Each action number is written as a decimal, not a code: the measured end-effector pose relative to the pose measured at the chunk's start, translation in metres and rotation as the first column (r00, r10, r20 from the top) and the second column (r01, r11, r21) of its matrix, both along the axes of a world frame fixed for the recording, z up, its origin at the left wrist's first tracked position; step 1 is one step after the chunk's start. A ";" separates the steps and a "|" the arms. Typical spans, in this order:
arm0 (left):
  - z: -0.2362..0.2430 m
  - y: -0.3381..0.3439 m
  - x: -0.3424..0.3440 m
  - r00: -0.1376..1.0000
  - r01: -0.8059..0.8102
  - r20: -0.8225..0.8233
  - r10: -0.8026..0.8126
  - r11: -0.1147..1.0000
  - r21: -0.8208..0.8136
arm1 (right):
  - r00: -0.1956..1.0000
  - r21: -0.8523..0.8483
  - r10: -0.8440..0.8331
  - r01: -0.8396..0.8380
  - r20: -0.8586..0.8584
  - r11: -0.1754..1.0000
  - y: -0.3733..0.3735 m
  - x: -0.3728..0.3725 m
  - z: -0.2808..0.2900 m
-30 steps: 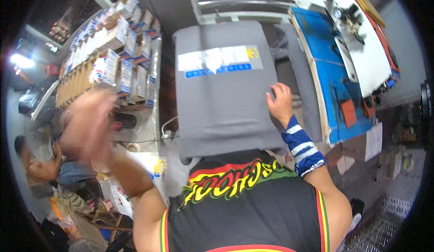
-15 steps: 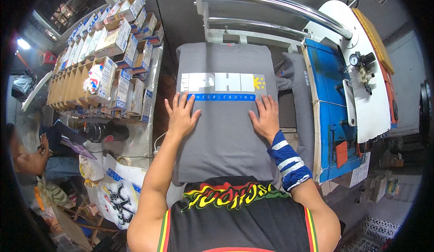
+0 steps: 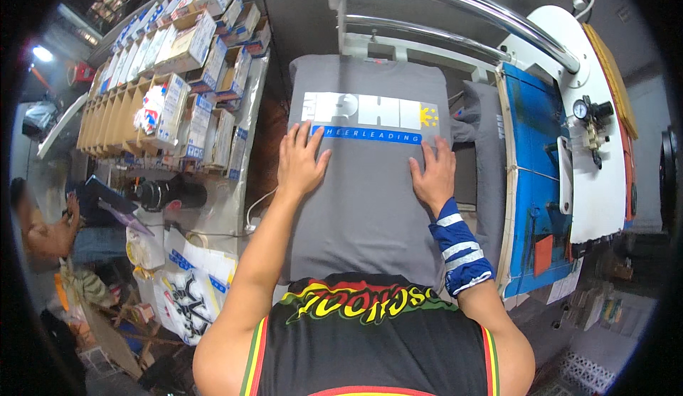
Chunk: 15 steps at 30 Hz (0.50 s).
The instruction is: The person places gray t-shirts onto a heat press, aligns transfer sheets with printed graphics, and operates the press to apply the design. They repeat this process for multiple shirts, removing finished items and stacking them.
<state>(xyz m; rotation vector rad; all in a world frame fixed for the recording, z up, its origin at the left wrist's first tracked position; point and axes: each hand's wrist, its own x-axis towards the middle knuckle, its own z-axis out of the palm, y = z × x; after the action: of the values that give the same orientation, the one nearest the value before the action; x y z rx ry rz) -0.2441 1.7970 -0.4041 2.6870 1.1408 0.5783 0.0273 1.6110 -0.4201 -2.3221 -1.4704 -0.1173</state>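
Since the view of a second ago, the left hand (image 3: 300, 170) has come down from a blur beside the boxes (image 3: 174, 119) onto the grey garment (image 3: 366, 197); against the nearer frame, both hands match almost exactly, and only the view has shifted. On a dial centred on the garment, twelve pointing up the cloth, that hand rests at nine and the right hand (image 3: 435, 174) at three. Both lie palm down with fingers loosely spread, gripping nothing. Toward twelve sit the silver lettering (image 3: 377, 110), the yellow motif (image 3: 428, 116) and, just below, the blue strip (image 3: 366, 134), its ends bracketed by the fingertips.

My reading is that the step is squaring and settling this design on the smoothed cloth. Next calls for light, equal pressure at nine and three, so neither end creeps, then a clean lift. Whether a carrier film covers the design, I cannot tell. Well out at three stands the blue board (image 3: 530, 126).
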 end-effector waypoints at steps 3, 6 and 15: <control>-0.002 -0.004 0.000 1.000 -0.010 0.021 0.010 1.000 0.011 | 1.000 0.021 -0.005 0.005 -0.001 1.000 -0.003 -0.001 -0.001; -0.003 -0.007 0.003 0.999 -0.026 0.022 0.026 1.000 0.005 | 1.000 0.038 0.017 -0.017 0.014 0.999 -0.008 0.001 0.001; -0.005 0.004 0.012 0.994 -0.024 -0.103 0.029 0.999 0.043 | 1.000 0.065 0.008 -0.010 0.028 0.998 0.002 0.010 -0.004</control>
<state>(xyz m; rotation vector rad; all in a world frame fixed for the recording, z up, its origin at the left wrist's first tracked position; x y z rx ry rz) -0.2320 1.8012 -0.4093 2.7708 1.2049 0.4772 0.0371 1.6134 -0.4245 -2.2708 -1.4686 -0.1929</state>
